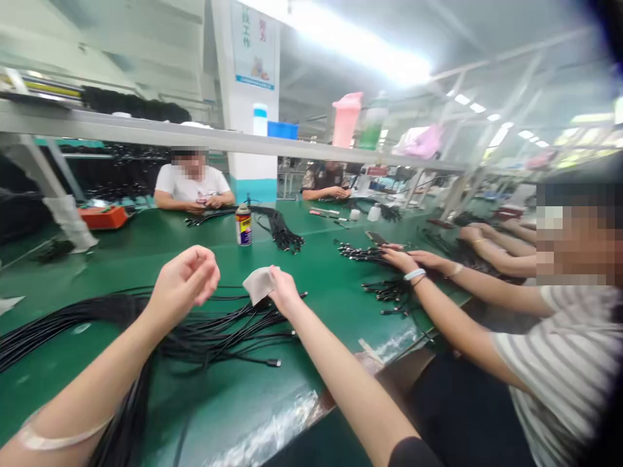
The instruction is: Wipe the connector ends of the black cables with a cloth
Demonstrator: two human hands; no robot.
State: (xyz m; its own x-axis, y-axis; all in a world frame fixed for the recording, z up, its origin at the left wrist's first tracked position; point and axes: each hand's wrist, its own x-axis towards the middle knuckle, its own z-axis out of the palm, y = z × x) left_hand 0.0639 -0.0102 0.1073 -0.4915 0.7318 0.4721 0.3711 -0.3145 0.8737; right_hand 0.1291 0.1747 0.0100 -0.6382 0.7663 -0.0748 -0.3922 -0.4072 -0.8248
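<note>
My left hand (pixel 187 277) is raised over the bench with its fingers curled together; whether anything is pinched in them is hidden. Just to the right, my right hand (pixel 286 292) grips a small greyish-white cloth (pixel 259 284) between thumb and fingers. Below both hands lies a bundle of black cables (pixel 214 334) on the green bench top (pixel 243 405). The cables run off to the left and fan out on the right. One plug end (pixel 275 363) points right near the front.
Beyond my hands stands a spray can (pixel 243 225), with more cables (pixel 280 230) behind it. A co-worker's hands (pixel 402 259) hold cable ends at right. Two people sit opposite. An overhead shelf (pixel 195 133) spans the bench; an orange box (pixel 103 217) sits far left.
</note>
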